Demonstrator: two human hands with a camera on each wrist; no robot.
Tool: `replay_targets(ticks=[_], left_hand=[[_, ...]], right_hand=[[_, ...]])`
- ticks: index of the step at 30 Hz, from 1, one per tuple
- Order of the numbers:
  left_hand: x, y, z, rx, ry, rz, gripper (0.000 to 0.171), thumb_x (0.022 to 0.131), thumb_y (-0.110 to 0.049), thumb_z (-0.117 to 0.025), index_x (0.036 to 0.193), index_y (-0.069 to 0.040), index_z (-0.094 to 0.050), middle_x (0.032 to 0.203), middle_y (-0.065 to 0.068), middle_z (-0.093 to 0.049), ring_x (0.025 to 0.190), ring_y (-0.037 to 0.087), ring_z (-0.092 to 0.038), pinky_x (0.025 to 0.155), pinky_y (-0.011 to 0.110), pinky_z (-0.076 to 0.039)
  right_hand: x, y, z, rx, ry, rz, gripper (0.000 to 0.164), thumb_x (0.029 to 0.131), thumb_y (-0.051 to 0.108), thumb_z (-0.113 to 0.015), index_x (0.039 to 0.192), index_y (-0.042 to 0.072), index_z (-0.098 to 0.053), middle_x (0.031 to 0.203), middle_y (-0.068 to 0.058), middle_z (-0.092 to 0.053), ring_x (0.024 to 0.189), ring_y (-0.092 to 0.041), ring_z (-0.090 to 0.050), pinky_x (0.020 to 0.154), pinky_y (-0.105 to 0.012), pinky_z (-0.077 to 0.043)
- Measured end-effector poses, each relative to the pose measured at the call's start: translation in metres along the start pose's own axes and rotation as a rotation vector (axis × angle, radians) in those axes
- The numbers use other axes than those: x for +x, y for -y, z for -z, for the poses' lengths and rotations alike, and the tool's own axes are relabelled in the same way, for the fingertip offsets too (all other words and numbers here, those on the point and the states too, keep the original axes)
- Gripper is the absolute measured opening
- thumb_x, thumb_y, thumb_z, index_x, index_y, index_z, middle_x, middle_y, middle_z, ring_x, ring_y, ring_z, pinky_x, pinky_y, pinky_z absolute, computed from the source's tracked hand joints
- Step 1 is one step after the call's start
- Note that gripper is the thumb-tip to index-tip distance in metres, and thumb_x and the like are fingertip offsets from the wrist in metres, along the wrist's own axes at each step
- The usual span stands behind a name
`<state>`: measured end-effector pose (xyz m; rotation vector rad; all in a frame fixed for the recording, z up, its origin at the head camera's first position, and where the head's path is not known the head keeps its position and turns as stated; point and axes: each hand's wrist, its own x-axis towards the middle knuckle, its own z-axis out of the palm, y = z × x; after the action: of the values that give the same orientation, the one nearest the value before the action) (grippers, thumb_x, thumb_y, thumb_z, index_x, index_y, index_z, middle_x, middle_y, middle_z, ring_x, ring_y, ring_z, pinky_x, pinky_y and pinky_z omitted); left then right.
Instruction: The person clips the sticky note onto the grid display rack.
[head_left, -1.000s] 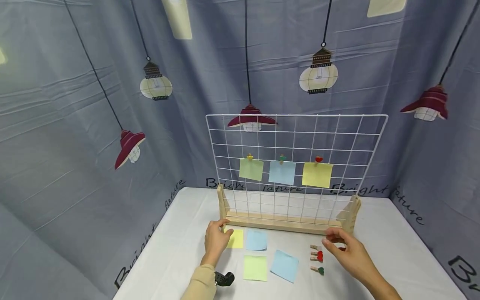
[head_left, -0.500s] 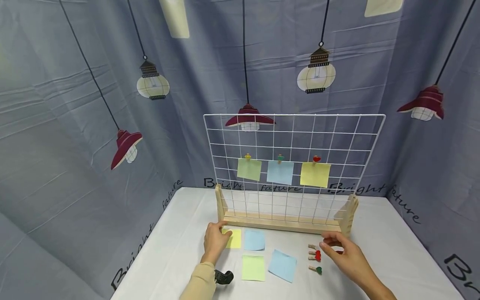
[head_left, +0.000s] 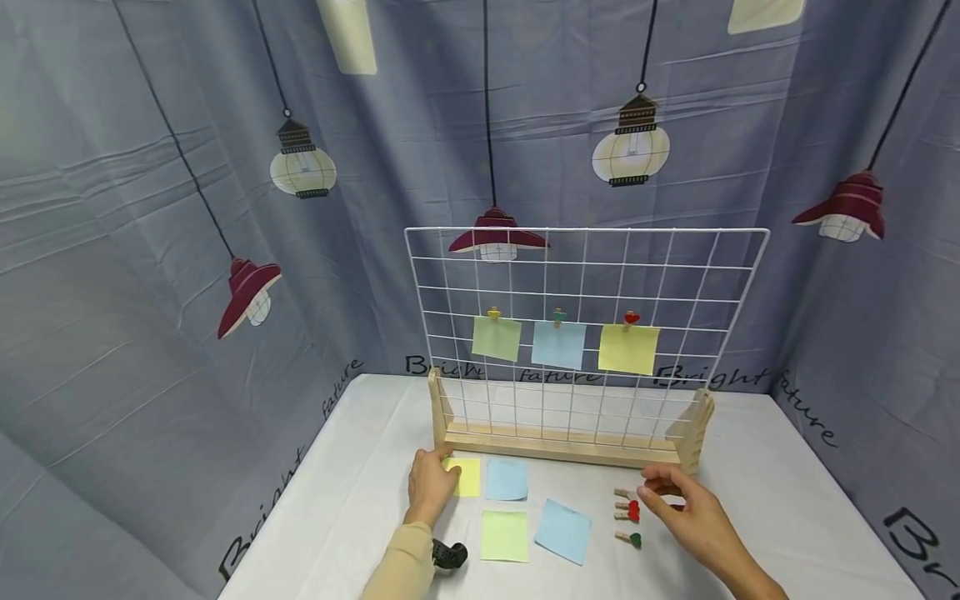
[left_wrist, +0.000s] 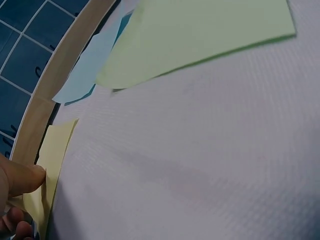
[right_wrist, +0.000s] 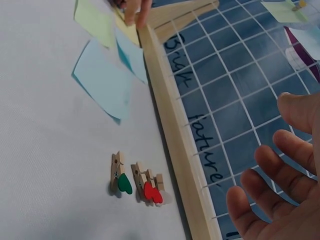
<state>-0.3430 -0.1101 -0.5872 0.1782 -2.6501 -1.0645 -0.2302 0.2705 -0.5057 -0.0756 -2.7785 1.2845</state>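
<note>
In the head view, my left hand (head_left: pixel 432 485) is at a yellow square paper note (head_left: pixel 468 477) on the white worktop (head_left: pixel 352 467), just in front of the pale wooden base (head_left: pixel 562 446) of a white wire grid (head_left: pixel 585 229). To the note's right lies a light blue square paper note (head_left: pixel 507 480); nearer me are a pale green square paper note (head_left: pixel 504 537) and another light blue one (set askew). My right hand (head_left: pixel 693 512) hangs beside small wooden clothespins (head_left: pixel 633 506), its fingers loosely bent. Three clipped notes (head_left: pixel 558 345) hang across the grid.

In the left wrist view, my left hand pinches the yellow note, thumb on its face.

In the right wrist view, my right hand is relaxed, fingers spread; the clothespins lie near the base (the green-hearted one slightly apart).
</note>
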Motion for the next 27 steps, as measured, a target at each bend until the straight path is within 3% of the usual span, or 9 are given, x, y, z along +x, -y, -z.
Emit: replay_targets(ticks=[5, 10, 16, 27], left_hand=[[0.000, 0.002, 0.001, 0.022, 0.014, -0.017, 0.033, 0.083, -0.012, -0.083, 0.113, -0.002, -0.076, 0.094, 0.012, -0.057, 0.079, 0.023, -0.055, 0.067, 0.039, -0.047], [-0.002, 0.004, 0.002, 0.016, -0.005, -0.035, 0.025, 0.081, -0.009, -0.083, 0.104, -0.003, -0.076, 0.091, 0.011, -0.056, 0.076, 0.021, -0.052, 0.066, 0.038, -0.046], [-0.006, 0.008, 0.003, 0.006, -0.052, -0.056, 0.011, 0.085, 0.001, -0.075, 0.095, -0.006, -0.075, 0.092, 0.011, -0.056, 0.076, 0.022, -0.056, 0.068, 0.040, -0.050], [-0.007, 0.006, 0.006, -0.020, -0.099, -0.056, 0.014, 0.087, 0.007, -0.069, 0.089, -0.007, -0.074, 0.087, 0.011, -0.061, 0.081, 0.025, -0.059, 0.071, 0.042, -0.051]], right_hand=[[-0.002, 0.000, -0.001, -0.002, -0.027, 0.034, 0.045, 0.098, 0.046, -0.069, 0.125, 0.010, -0.065, 0.115, -0.003, -0.070, 0.097, -0.001, -0.059, 0.079, -0.026, -0.053], [-0.001, -0.001, -0.003, 0.002, -0.034, 0.039, 0.044, 0.097, 0.044, -0.070, 0.125, 0.010, -0.065, 0.115, -0.003, -0.071, 0.095, 0.000, -0.059, 0.078, -0.025, -0.052], [0.001, -0.005, -0.005, 0.000, -0.010, 0.011, 0.046, 0.097, 0.044, -0.070, 0.126, 0.009, -0.065, 0.116, -0.004, -0.070, 0.099, -0.007, -0.061, 0.079, -0.026, -0.052], [0.014, -0.020, -0.004, 0.014, 0.030, -0.021, 0.052, 0.100, 0.045, -0.066, 0.131, 0.003, -0.062, 0.120, -0.009, -0.070, 0.109, -0.022, -0.064, 0.080, -0.028, -0.051]])
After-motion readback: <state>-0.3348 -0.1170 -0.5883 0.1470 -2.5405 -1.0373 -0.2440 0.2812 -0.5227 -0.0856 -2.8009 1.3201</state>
